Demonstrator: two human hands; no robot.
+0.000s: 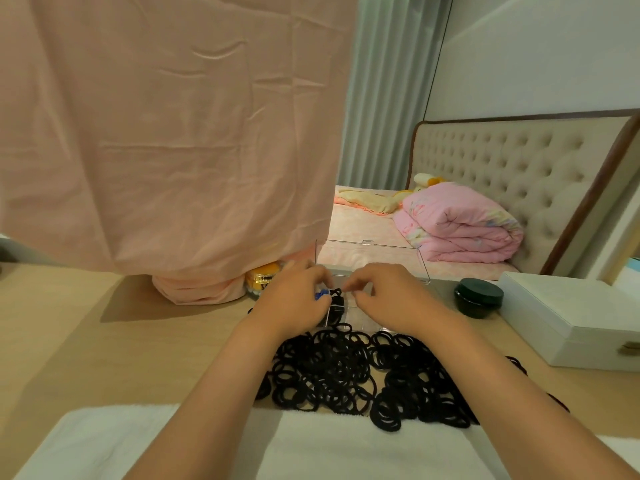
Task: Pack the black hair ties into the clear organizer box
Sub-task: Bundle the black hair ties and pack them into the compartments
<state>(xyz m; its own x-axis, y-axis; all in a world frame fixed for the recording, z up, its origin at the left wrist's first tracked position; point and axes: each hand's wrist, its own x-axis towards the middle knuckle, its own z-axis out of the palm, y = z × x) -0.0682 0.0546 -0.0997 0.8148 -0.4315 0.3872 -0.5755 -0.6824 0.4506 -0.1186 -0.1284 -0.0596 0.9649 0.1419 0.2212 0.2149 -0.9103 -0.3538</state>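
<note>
Right now both hands meet over the clear organizer box (pixel 374 258), which stands with its lid raised on the desk (pixel 104 341). The left hand (pixel 294 301) curls its fingers on a black hair tie (pixel 336 295) above a compartment. The right hand (pixel 391 299) has curled fingertips at the same tie, but I cannot tell whether it grips. A pile of hair ties (pixel 346 372) lies just in front of the box.

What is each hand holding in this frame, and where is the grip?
The left hand and right hand appear to pinch a small bunch of black hair ties by opposite ends above the clear organizer box.
</note>
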